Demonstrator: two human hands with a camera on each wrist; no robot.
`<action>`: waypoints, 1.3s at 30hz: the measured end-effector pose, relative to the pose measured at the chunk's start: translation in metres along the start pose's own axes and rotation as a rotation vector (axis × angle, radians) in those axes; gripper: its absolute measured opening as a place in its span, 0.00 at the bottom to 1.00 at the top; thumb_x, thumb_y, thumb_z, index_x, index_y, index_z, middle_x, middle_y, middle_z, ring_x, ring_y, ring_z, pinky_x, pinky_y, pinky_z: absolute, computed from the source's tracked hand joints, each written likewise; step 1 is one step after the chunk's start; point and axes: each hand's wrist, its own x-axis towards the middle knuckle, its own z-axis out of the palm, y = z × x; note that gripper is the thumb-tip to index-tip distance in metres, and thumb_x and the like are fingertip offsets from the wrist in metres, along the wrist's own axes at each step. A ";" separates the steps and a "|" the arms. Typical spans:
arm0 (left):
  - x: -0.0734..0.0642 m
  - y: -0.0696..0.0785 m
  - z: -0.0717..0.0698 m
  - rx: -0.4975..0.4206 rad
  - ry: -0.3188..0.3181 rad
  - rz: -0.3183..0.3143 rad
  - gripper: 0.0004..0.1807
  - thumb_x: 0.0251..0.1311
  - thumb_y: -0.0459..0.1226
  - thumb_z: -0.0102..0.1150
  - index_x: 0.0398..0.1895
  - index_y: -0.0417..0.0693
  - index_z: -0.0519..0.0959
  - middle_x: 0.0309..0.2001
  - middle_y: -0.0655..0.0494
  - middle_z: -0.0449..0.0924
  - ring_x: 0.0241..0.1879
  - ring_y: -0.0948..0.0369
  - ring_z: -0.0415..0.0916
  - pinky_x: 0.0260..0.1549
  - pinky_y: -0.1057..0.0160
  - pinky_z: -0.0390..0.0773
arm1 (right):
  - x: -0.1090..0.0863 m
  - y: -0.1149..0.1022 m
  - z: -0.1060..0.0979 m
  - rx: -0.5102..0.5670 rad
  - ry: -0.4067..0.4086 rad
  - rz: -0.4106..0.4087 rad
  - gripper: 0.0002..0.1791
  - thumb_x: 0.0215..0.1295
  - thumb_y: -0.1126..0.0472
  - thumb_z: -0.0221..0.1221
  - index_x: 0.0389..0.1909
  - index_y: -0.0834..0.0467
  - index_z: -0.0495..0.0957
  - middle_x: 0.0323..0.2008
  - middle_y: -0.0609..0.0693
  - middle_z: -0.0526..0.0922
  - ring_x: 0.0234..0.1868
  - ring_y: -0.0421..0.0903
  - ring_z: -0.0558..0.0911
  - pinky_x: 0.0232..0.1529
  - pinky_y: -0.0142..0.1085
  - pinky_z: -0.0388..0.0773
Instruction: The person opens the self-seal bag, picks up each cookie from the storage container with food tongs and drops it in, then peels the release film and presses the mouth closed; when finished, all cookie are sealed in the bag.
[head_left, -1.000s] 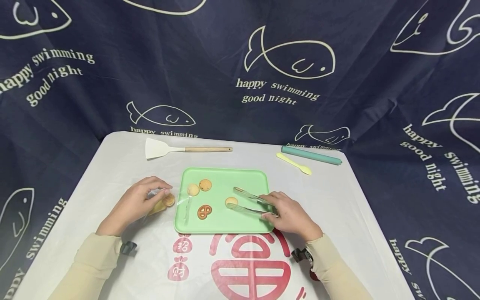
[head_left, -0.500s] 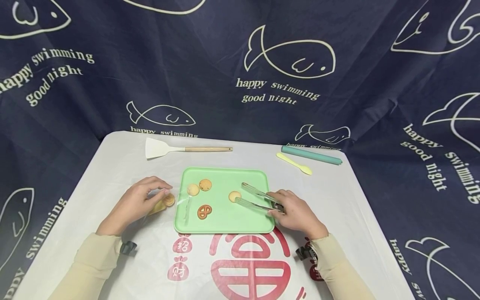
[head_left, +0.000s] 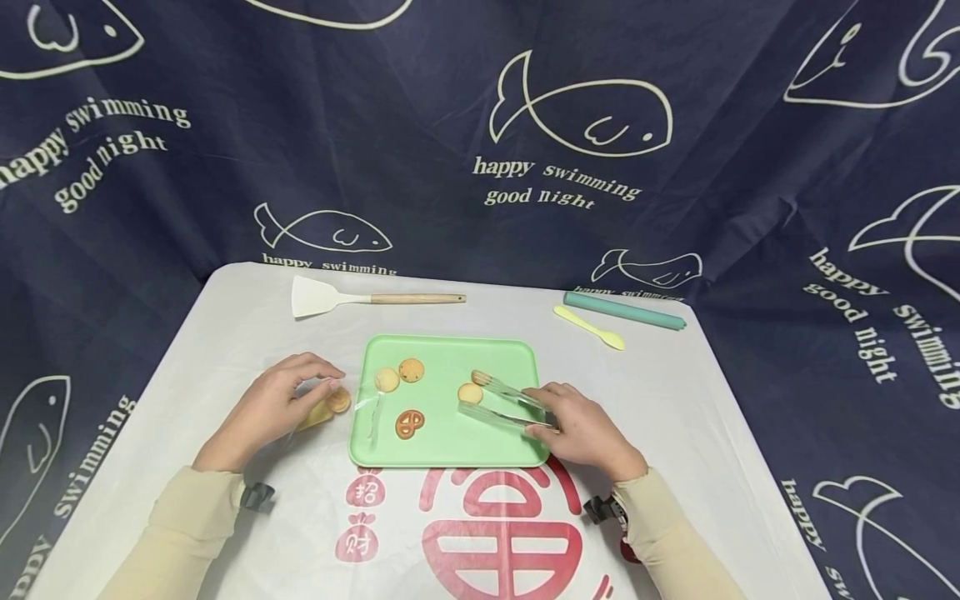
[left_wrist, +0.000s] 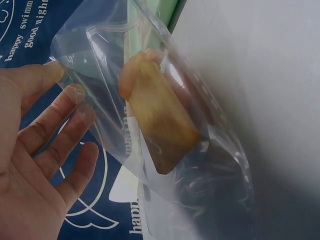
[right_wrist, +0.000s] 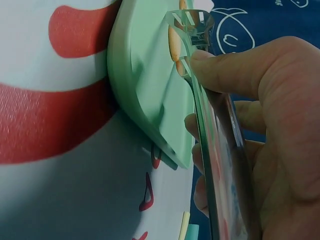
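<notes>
My left hand [head_left: 288, 396] pinches the rim of a clear plastic bag [left_wrist: 200, 195] between thumb and fingertips. Inside the bag are a yellow rectangular biscuit [left_wrist: 160, 120] and a round cookie [head_left: 340, 400]. My right hand [head_left: 577, 425] grips clear tongs [right_wrist: 225, 160], whose parted tips stand on either side of a round pale cookie [head_left: 470, 393] on the green tray [head_left: 450, 450]. Farther left on this tray lie another pale cookie [head_left: 386, 380], a speckled cookie [head_left: 412, 370] and a brown pretzel-shaped biscuit [head_left: 409, 424].
A white spatula [head_left: 315, 297] with a wooden handle lies at the back left of the table [head_left: 247, 333]. Back right are a yellow spoon [head_left: 588, 327] and a teal rod [head_left: 624, 310]. The bag's edge overlaps the tray's left side in the head view.
The tongs drew back to the right, then came left again round the cookie. That cookie has shifted slightly toward the back right. My left hand and the bag have stayed put.
</notes>
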 end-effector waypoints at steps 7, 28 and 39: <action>0.000 0.001 0.000 0.000 0.000 0.007 0.06 0.70 0.41 0.63 0.44 0.53 0.87 0.45 0.66 0.82 0.51 0.55 0.79 0.54 0.46 0.76 | 0.002 -0.005 0.003 0.004 -0.018 -0.025 0.29 0.63 0.51 0.69 0.63 0.55 0.78 0.54 0.48 0.81 0.53 0.45 0.77 0.49 0.48 0.81; 0.001 0.001 0.000 -0.009 0.012 0.032 0.05 0.70 0.39 0.64 0.43 0.52 0.87 0.44 0.66 0.82 0.51 0.55 0.79 0.54 0.47 0.75 | 0.000 -0.004 0.002 -0.004 -0.014 -0.017 0.29 0.64 0.50 0.69 0.63 0.55 0.78 0.51 0.48 0.81 0.51 0.45 0.78 0.48 0.47 0.81; 0.000 0.002 0.001 -0.008 0.017 0.046 0.04 0.69 0.38 0.64 0.42 0.53 0.88 0.43 0.67 0.82 0.50 0.56 0.79 0.53 0.48 0.75 | -0.001 -0.005 0.006 0.001 -0.009 -0.013 0.27 0.64 0.51 0.69 0.63 0.55 0.78 0.51 0.48 0.81 0.51 0.45 0.78 0.47 0.48 0.81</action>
